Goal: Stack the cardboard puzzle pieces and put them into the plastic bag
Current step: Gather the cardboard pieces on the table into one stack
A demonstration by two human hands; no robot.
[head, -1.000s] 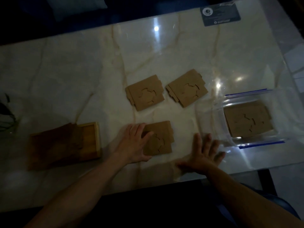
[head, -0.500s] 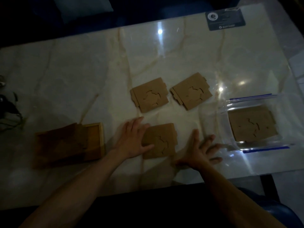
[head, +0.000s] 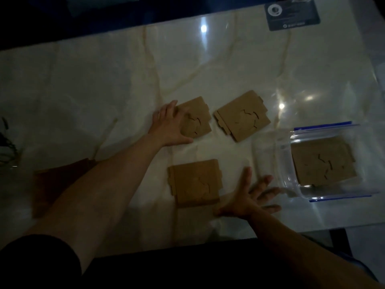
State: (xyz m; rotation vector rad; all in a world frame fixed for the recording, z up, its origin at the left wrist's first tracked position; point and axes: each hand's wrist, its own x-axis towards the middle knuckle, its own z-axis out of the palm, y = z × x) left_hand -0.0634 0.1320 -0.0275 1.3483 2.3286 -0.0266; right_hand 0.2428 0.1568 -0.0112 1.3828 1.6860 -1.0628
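Note:
Three brown cardboard puzzle stacks lie on the marble table. My left hand (head: 169, 127) rests on the left edge of the far-left stack (head: 198, 119), fingers over its top and thumb at its near corner. The far-right stack (head: 242, 115) lies untouched beside it. The near stack (head: 195, 182) lies alone, with my right hand (head: 249, 198) spread flat on the table just right of it, holding nothing. A clear plastic bag (head: 270, 163) with blue zip strips lies at the right, with a fourth stack (head: 323, 161) inside.
A wooden box (head: 54, 180) sits at the near left, partly behind my left forearm. A dark card (head: 291, 13) lies at the far right edge. Dark cables (head: 6, 142) show at the left edge. The table's near edge runs just below my right hand.
My left hand has left the near stack and reached forward onto the far-left stack. My right hand has stayed beside the near stack.

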